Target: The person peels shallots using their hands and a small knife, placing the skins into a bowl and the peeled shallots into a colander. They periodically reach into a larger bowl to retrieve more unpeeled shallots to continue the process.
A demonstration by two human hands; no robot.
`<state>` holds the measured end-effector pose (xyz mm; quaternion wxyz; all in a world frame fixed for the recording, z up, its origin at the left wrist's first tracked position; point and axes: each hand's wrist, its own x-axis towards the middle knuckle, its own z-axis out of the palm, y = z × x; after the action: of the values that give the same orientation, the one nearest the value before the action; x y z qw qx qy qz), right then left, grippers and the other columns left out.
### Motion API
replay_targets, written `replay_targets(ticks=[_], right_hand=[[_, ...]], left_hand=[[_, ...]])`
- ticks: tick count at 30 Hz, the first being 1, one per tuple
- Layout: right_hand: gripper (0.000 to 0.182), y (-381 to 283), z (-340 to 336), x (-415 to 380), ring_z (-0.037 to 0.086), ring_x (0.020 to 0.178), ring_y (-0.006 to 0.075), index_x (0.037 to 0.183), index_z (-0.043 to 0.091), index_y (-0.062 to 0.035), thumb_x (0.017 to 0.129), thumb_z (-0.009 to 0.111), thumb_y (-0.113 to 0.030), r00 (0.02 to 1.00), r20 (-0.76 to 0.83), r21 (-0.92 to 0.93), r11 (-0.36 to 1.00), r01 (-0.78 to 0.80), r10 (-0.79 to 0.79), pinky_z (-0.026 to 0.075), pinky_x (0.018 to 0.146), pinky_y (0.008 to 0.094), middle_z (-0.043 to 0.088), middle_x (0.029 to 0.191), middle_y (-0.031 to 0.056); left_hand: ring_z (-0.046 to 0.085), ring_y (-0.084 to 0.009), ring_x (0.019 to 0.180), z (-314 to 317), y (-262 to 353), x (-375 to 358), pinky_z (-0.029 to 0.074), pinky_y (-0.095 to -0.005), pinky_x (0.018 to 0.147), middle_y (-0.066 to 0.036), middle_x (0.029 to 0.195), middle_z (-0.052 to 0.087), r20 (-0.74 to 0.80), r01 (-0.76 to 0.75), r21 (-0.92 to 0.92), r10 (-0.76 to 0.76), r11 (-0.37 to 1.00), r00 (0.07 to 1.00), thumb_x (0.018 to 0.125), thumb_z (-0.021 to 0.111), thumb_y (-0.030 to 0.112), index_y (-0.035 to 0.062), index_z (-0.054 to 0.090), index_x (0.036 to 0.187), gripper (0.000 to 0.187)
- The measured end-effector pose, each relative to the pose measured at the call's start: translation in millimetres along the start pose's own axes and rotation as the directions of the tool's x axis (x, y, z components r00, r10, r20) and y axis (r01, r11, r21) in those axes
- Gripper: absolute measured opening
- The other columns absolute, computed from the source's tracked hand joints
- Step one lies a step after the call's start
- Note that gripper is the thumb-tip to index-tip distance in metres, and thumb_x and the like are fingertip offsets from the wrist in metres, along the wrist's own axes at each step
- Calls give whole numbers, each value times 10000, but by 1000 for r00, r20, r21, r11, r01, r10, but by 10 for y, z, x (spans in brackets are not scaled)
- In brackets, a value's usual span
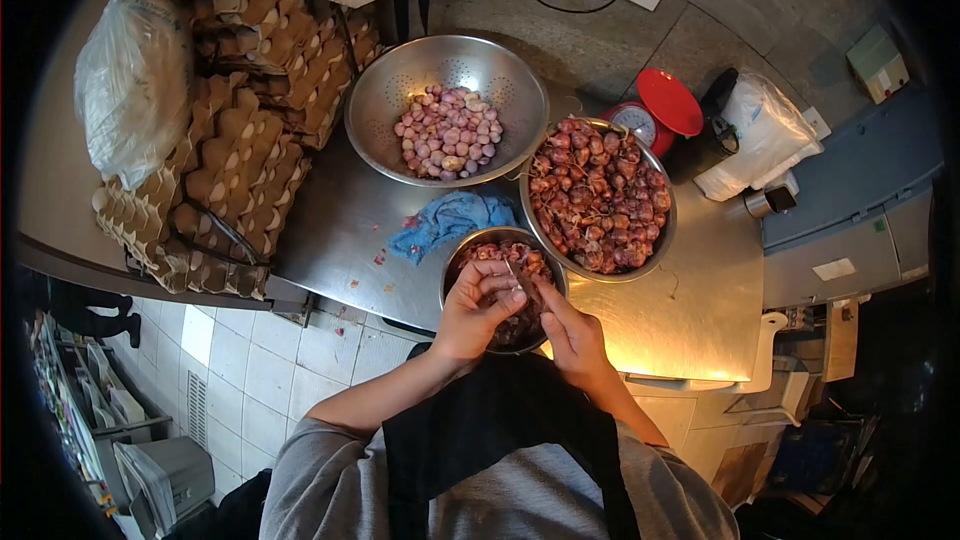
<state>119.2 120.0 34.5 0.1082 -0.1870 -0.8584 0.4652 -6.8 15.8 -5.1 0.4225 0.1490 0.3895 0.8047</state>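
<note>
Both hands meet above a small metal bowl (pixel 447 275) of reddish-brown skins and shallots, close to my body. My left hand (pixel 470 312) is closed, thumb and fingers pinched together at the bowl's left side; what it pinches is too small and hidden to name. From the right, my right hand (pixel 580 342) is closed around what looks like a small knife (pixel 527 285), its narrow dark blade pointing toward the left fingertips. Behind the bowl stands a steel colander (pixel 375 115) with peeled pinkish shallots (pixel 450 135). A larger metal bowl (pixel 668 240) heaped with unpeeled shallots (pixel 600 195) is at the right.
A crumpled blue cloth (pixel 450 223) lies on the steel table (pixel 335 250). Stacked egg trays (pixel 240 160) and a plastic bag (pixel 135 90) crowd the left. Behind the large bowl are a red scale (pixel 668 103) and a white bag (pixel 760 135). Skin scraps dot the table.
</note>
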Motion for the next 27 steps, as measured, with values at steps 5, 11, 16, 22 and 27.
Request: replay_targets(ticks=[5,11,16,22,27], right_hand=[[387,106,50,-24,565,1022,299,1264,419,-52,895,460,-162,998,-29,248,968,-48,57,438,828,294,537,1150,196],[387,-111,0,-11,542,1058,301,1255,420,-28,893,464,-156,1000,21,115,993,-22,19,413,868,286,542,1148,192],[380,38,57,-15,550,1049,275,1251,424,-19,899,455,-160,1000,-13,106,994,-13,15,415,859,293,540,1157,188],[394,243,50,-2,527,1085,255,1274,399,-26,907,440,-165,981,-16,379,909,-174,195,398,875,282,530,1177,179],[412,9,19,-28,507,1113,268,1289,380,-34,904,443,-166,998,-1,186,981,60,-61,391,884,273,520,1198,160]], left_hand=[[526,-109,925,59,91,-20,429,-242,832,-50,955,551,-16,63,-17,-63,998,998,781,618,-12,44,434,1081,356],[555,-123,892,29,51,-20,454,-241,812,-60,975,544,-28,-29,53,30,998,999,774,625,-10,60,385,1106,415],[561,-151,915,41,88,-28,473,-266,795,-113,988,556,-46,19,87,-15,996,999,789,608,-9,35,321,1144,458],[567,-162,926,97,154,-40,484,-277,789,-137,989,567,-23,20,81,-18,997,1000,797,603,-2,24,305,1148,461],[557,-156,941,59,101,-28,469,-258,808,-124,971,564,-20,-21,128,24,992,1000,796,608,2,26,317,1141,452]])
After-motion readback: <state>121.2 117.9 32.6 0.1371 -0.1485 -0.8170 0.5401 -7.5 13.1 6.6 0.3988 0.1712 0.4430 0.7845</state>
